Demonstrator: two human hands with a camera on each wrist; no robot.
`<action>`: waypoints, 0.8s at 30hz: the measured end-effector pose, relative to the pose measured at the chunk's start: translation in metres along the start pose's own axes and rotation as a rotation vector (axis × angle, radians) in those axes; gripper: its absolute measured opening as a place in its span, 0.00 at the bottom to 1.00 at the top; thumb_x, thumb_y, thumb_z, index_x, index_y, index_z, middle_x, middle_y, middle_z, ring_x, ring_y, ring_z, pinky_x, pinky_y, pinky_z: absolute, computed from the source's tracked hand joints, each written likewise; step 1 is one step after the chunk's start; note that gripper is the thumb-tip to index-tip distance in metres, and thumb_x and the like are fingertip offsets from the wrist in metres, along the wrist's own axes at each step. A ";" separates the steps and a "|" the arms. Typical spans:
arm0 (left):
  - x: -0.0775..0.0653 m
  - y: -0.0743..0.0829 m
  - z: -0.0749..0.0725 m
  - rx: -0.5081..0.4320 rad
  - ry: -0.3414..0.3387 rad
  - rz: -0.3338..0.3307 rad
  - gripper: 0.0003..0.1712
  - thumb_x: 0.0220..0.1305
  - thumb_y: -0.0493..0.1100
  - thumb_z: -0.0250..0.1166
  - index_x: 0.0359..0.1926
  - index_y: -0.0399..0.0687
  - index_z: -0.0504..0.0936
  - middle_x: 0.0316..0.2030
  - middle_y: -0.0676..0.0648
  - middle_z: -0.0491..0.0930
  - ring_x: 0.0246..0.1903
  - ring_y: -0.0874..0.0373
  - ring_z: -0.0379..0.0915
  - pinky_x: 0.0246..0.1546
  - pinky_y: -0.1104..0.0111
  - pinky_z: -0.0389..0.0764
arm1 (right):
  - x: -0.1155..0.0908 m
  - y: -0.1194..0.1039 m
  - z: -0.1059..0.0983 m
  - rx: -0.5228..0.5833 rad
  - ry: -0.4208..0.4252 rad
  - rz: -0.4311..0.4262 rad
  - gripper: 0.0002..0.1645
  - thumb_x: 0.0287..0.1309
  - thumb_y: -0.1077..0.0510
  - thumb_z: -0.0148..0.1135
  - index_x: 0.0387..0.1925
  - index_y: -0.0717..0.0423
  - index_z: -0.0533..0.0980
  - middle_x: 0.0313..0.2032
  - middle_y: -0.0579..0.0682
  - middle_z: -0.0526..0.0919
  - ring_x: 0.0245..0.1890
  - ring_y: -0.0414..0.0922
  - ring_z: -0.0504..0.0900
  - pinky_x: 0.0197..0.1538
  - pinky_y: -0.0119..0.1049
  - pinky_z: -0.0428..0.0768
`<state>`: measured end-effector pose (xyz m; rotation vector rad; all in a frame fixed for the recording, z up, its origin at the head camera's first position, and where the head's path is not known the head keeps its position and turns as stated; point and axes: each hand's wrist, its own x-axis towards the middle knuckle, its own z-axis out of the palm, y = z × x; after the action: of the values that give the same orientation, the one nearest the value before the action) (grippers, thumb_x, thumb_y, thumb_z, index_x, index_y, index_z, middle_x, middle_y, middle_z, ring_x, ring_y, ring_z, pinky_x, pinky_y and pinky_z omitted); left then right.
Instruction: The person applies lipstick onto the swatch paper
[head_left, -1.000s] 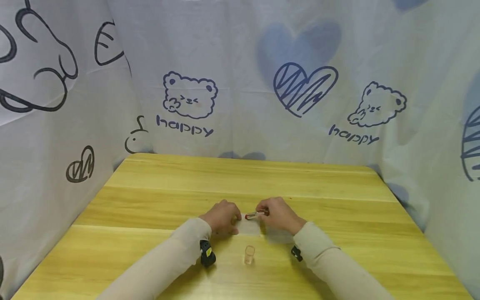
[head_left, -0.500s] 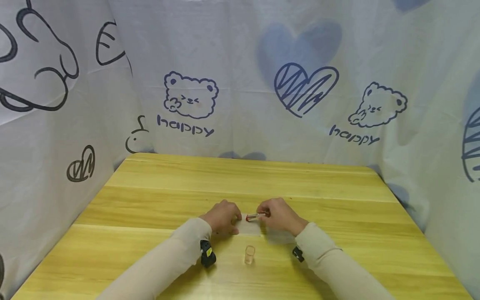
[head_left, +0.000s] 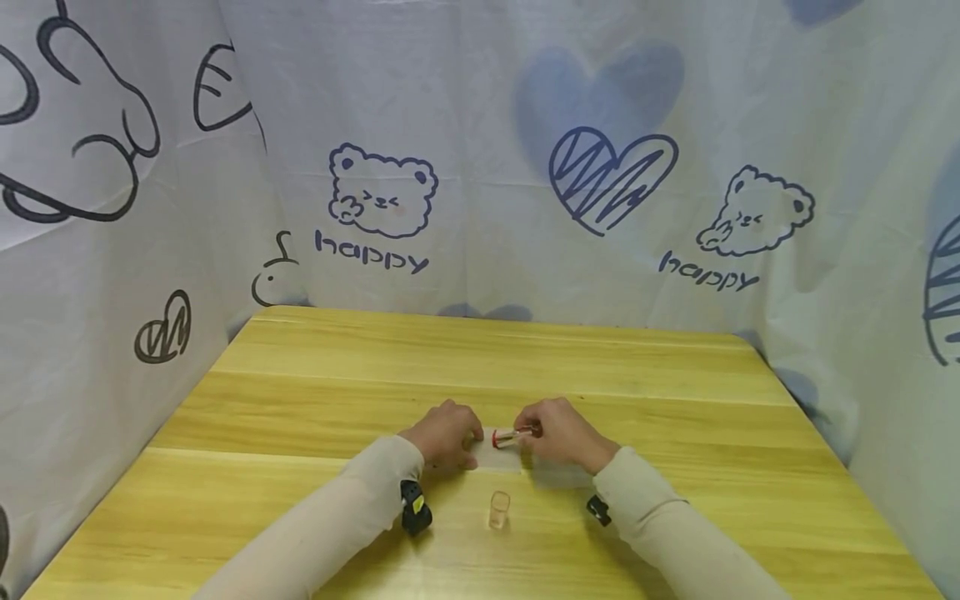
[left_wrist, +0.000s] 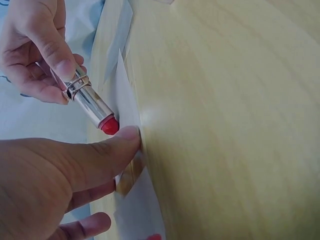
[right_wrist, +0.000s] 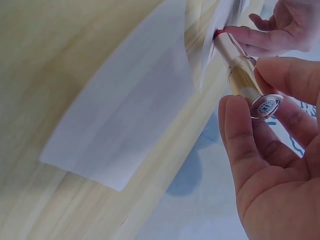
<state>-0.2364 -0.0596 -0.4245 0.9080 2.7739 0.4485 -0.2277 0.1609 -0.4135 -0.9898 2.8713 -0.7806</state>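
My right hand grips a lipstick, its tube pinched between thumb and fingers. The shiny metallic tube ends in a raised red tip, which points left and down to a thin white paper lying between the hands. My left hand rests at the left side of that paper, thumb and index finger apart, the thumb stretched over the paper beside the red tip. A translucent pinkish cap stands upright on the table in front of the hands.
A second white sheet lies on the wooden table below the right hand. White cloth with printed bears and hearts hangs around the table's back and sides. A black camera is strapped to the left wrist.
The lipstick's red tip has shifted slightly toward the near side over the paper, with a small shift of the right hand. The left hand and the cap stay in place.
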 end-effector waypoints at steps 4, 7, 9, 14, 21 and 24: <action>-0.001 0.001 -0.001 -0.003 0.003 0.003 0.20 0.52 0.45 0.77 0.45 0.44 0.87 0.48 0.48 0.83 0.48 0.49 0.74 0.50 0.56 0.74 | -0.001 0.000 0.000 0.009 -0.003 -0.007 0.03 0.55 0.64 0.68 0.34 0.59 0.83 0.29 0.45 0.84 0.25 0.35 0.76 0.31 0.31 0.76; -0.001 0.001 -0.001 -0.006 0.002 0.002 0.20 0.52 0.45 0.77 0.45 0.43 0.87 0.48 0.48 0.83 0.48 0.49 0.74 0.50 0.56 0.74 | -0.003 -0.001 -0.001 0.020 -0.008 -0.014 0.03 0.55 0.64 0.69 0.33 0.58 0.83 0.29 0.45 0.84 0.25 0.34 0.76 0.31 0.31 0.76; 0.000 0.001 -0.001 -0.016 -0.001 -0.004 0.20 0.51 0.45 0.77 0.45 0.43 0.87 0.48 0.48 0.82 0.48 0.49 0.74 0.50 0.56 0.74 | -0.004 -0.001 -0.002 0.027 -0.010 -0.019 0.03 0.55 0.64 0.69 0.33 0.58 0.84 0.29 0.45 0.84 0.25 0.34 0.75 0.31 0.31 0.76; 0.002 0.000 0.001 -0.018 -0.011 -0.011 0.20 0.52 0.45 0.77 0.45 0.44 0.86 0.47 0.48 0.82 0.47 0.51 0.75 0.49 0.58 0.75 | -0.005 -0.002 -0.003 0.022 -0.019 -0.036 0.03 0.55 0.64 0.69 0.33 0.59 0.84 0.29 0.45 0.84 0.24 0.33 0.74 0.30 0.30 0.75; 0.003 -0.001 0.001 -0.014 -0.018 -0.015 0.20 0.51 0.46 0.77 0.45 0.44 0.87 0.47 0.48 0.82 0.47 0.52 0.75 0.48 0.59 0.76 | -0.006 -0.003 -0.004 0.033 -0.058 -0.042 0.02 0.55 0.65 0.68 0.33 0.59 0.83 0.28 0.43 0.83 0.25 0.34 0.74 0.30 0.30 0.75; 0.003 0.000 0.000 -0.014 -0.018 -0.015 0.20 0.51 0.45 0.77 0.45 0.44 0.87 0.47 0.48 0.83 0.47 0.52 0.75 0.48 0.59 0.76 | -0.007 -0.004 -0.005 0.039 -0.070 -0.048 0.02 0.56 0.65 0.68 0.33 0.58 0.84 0.29 0.44 0.83 0.25 0.34 0.75 0.31 0.31 0.76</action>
<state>-0.2387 -0.0581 -0.4254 0.8839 2.7560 0.4541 -0.2212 0.1646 -0.4079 -1.0633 2.7725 -0.7859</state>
